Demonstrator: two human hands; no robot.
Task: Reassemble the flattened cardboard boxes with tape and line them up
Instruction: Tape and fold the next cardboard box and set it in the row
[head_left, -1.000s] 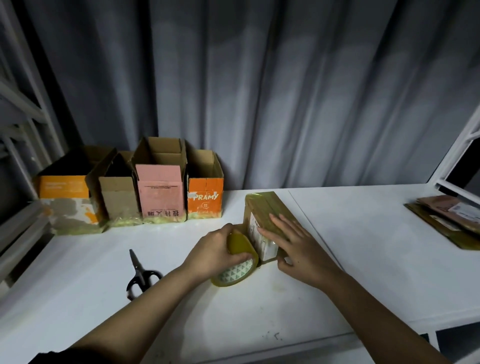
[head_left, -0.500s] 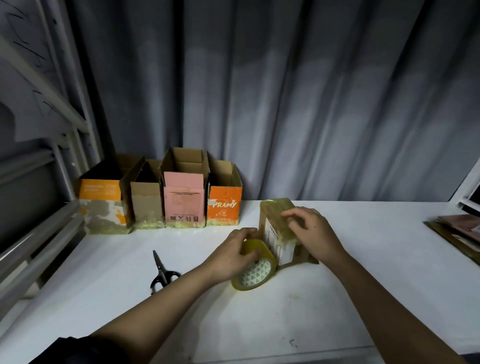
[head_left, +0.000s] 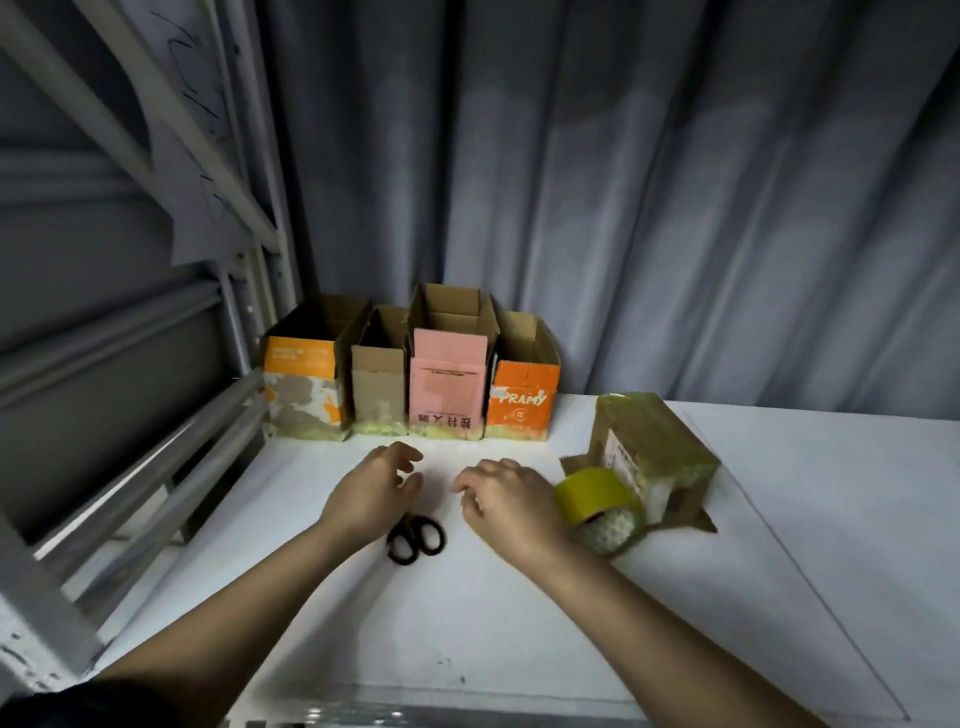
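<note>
The left hand (head_left: 375, 493) hovers over the white surface (head_left: 519, 613) with its fingers loosely curled and holds nothing; the black handles of the scissors (head_left: 415, 540) lie just under and beside its wrist, and the blades are hidden by the hand. The right hand (head_left: 511, 506) is near it, also with relaxed, slightly bent fingers and nothing inside them. Just to the right of this hand the roll of yellow tape (head_left: 597, 506) stands on its edge, touching or almost touching the wrist; I cannot tell which. The roll leans against the taped cardboard box (head_left: 649, 447), which lies on the surface with a white label on its side and its flaps spread at the near end. Behind the hands, at the back of the surface against the grey curtain (head_left: 623, 208), four open boxes stand in one row, side by side: an orange-and-white box (head_left: 304, 387), a plain brown box (head_left: 378, 389), a pink box (head_left: 449, 387) and an orange box (head_left: 522, 400). A grey metal frame (head_left: 156, 415) is at the left.
</note>
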